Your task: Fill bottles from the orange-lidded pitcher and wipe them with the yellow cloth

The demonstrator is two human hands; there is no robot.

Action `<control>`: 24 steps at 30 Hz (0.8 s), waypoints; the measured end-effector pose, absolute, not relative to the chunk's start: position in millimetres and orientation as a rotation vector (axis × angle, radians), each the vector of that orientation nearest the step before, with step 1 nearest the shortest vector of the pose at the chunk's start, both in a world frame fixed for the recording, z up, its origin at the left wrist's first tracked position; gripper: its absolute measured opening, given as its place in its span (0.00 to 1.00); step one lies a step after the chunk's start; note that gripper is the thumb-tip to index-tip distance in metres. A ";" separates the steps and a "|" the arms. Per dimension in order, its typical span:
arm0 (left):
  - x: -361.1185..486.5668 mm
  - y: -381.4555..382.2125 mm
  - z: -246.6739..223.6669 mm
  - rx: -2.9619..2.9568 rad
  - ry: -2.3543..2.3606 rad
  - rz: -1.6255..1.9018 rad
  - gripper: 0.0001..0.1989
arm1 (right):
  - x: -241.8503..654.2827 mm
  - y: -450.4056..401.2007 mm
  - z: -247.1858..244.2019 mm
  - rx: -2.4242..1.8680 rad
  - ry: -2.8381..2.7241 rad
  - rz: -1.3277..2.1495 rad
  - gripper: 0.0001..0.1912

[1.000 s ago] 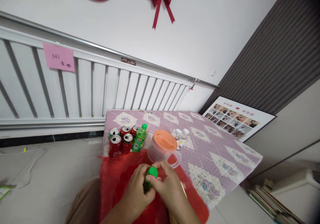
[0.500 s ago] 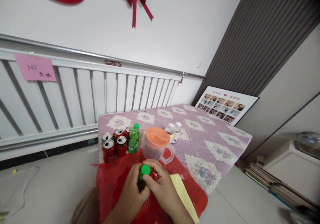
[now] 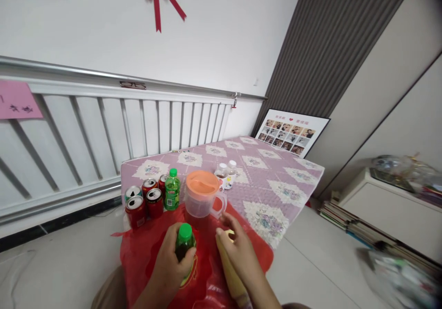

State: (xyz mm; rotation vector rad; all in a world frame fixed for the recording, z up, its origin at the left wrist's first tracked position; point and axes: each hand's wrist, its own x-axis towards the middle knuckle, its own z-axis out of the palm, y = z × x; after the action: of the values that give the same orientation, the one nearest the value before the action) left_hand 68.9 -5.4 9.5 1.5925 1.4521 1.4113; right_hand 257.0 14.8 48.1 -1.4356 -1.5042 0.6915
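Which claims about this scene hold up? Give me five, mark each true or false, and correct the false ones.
1. The left hand holds a green-capped bottle. True.
2. The right hand also grips that bottle. False: it is apart from it.
3. The pitcher has a blue lid. False: the lid is orange.
4. A pink note hangs on the radiator. True.
5. Six cans stand on the table. False: five show.
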 end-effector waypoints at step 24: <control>65.9 -5.3 13.7 1.509 1.443 1.316 0.21 | 338.5 -16.7 31.0 -1.500 -1.262 1.241 0.33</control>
State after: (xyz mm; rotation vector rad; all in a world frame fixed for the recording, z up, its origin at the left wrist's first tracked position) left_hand 65.9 -5.3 13.7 1.5086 1.4429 1.3164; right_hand 338.5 -16.7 31.0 -1.5002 -1.2617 1.2407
